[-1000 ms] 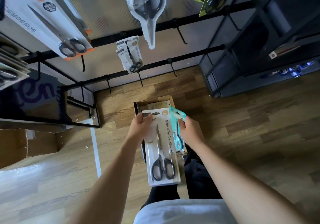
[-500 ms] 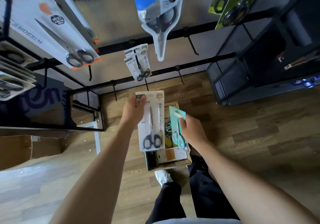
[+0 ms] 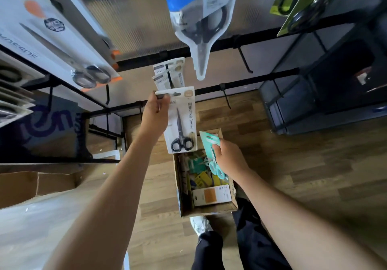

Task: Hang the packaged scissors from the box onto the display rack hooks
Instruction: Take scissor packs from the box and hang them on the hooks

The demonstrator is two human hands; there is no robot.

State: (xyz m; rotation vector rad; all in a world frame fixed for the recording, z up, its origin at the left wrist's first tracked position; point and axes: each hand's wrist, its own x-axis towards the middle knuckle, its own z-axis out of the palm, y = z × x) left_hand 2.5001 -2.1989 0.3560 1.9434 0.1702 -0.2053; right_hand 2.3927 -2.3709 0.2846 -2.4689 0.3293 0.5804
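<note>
While left grip (image 3: 156, 112) pinches white scissors pack (image 3: 181, 121), hung packs (image 3: 169, 74) just behind.

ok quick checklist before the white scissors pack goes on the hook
1. Left hand grips the white scissors pack at its top corner: ok.
2. Pack upright, hang hole on top: ok.
3. Pack raised to the hook with matching packs: ok.
4. Hole lined up with hook tip: cannot tell.
5. Right hand holds the teal pack clear above the box: ok.
</note>
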